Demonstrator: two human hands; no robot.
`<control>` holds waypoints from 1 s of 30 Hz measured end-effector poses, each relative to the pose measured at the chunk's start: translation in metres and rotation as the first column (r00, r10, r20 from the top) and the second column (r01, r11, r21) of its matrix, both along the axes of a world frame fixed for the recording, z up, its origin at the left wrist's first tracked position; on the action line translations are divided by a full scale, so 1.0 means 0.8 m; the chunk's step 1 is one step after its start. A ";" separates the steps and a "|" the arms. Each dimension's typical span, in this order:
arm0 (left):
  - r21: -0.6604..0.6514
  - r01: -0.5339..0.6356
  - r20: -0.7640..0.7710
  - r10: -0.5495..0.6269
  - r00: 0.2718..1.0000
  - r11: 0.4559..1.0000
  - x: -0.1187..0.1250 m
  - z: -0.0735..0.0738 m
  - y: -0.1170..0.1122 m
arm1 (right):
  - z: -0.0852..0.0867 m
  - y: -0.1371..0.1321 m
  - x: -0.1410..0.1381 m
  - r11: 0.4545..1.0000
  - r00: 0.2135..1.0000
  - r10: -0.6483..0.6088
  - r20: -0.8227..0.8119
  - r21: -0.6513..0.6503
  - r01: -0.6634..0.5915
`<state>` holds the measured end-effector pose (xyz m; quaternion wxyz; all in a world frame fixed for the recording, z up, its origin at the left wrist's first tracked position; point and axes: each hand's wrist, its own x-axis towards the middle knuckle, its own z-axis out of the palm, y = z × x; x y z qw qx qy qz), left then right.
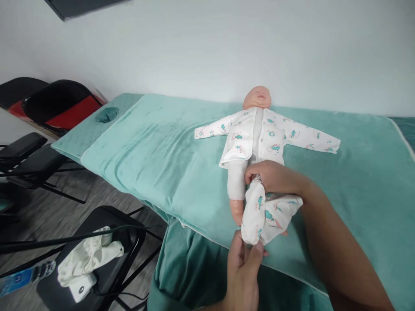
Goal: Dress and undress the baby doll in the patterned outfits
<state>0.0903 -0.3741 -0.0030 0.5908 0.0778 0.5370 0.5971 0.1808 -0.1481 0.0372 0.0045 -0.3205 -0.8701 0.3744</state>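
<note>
Printed garment beside the doll's white-covered leg, on the green bed. The right hand grips its gathered upper edge from above; the left hand pinches its lower end between thumb and fingers.

A: "Specify the covering of the right side."
B: "The right hand is bare. The right forearm is also bare, smooth, and tapered, narrowest at the wrist."
A: "Specify the left side."
B: "The left hand is bare, with slim fingers and a left thumb bearing a short, rounded nail."
</note>
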 end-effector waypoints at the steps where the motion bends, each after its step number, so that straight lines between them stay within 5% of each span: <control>1: -0.011 0.009 -0.013 -0.009 1.000 1.000 -0.003 -0.003 0.000 | 0.000 0.000 -0.001 1.000 1.000 -0.010 0.014 0.001 0.010; 7: -0.024 0.032 -0.084 -0.034 0.996 0.999 -0.029 -0.024 0.004 | 0.005 -0.005 -0.006 0.999 0.998 -0.042 0.054 0.009 0.041; 13: -0.005 -0.015 0.003 0.015 1.000 1.000 -0.044 -0.038 0.017 | 0.005 -0.007 -0.007 0.998 0.995 -0.055 0.086 0.031 0.052; 30: -0.002 0.154 -0.309 -0.147 0.940 0.988 -0.074 -0.029 0.033 | 0.005 -0.008 -0.010 0.994 0.987 -0.089 0.132 0.079 0.079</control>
